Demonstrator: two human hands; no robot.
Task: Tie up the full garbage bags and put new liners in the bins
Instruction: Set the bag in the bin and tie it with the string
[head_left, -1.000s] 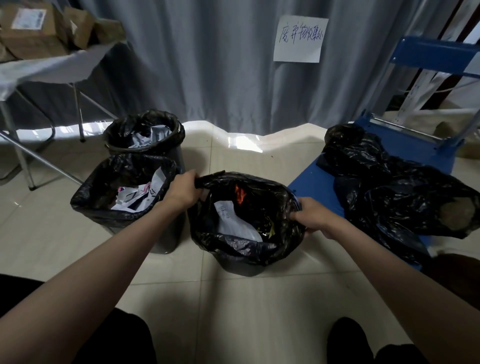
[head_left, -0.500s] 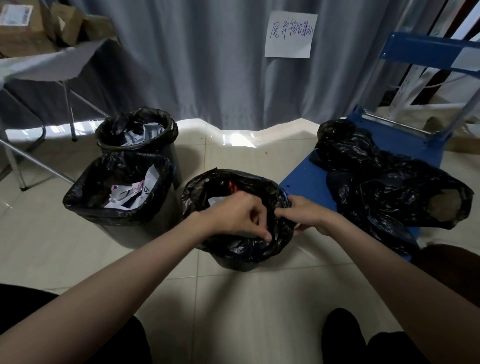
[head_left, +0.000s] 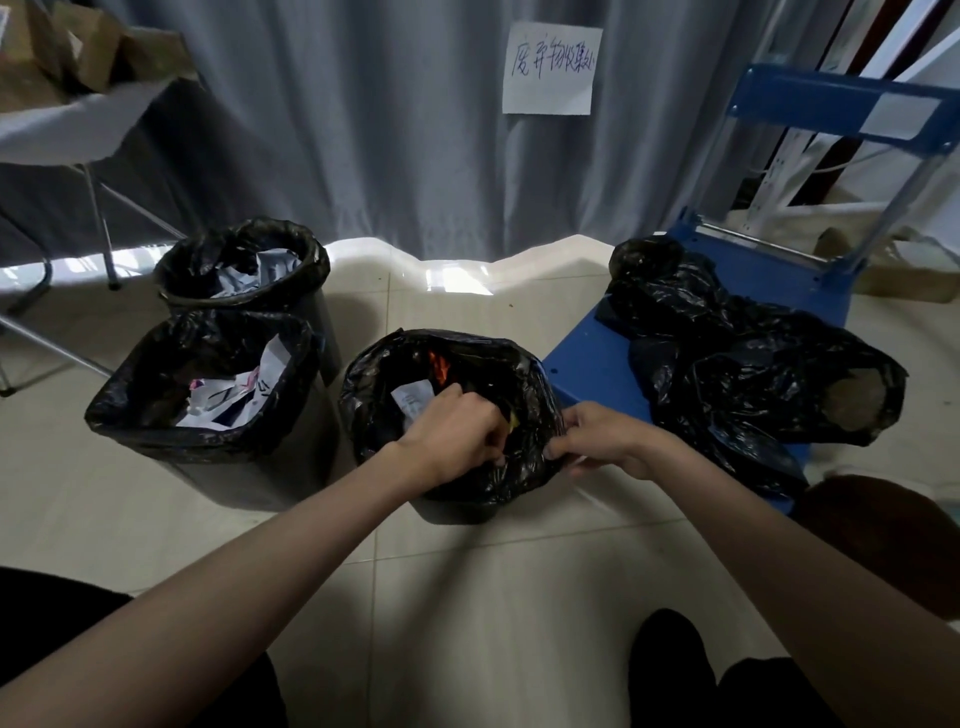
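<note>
Head view: The full garbage bag (head_left: 447, 364) sits in the nearest bin on the tiled floor (head_left: 467, 597), beside two other lined bins (head_left: 208, 395). The left hand (head_left: 457, 441) and right hand (head_left: 597, 441) each pinch the bag's near rim, fingers curled. Loose black bags (head_left: 727, 364) lie on the blue cart (head_left: 587, 364).

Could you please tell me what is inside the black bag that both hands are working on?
Inside the nearest garbage bag, a white paper and something orange-red show. The left hand and right hand, both gripping its rim, and the bunched plastic hide the rest.
</note>
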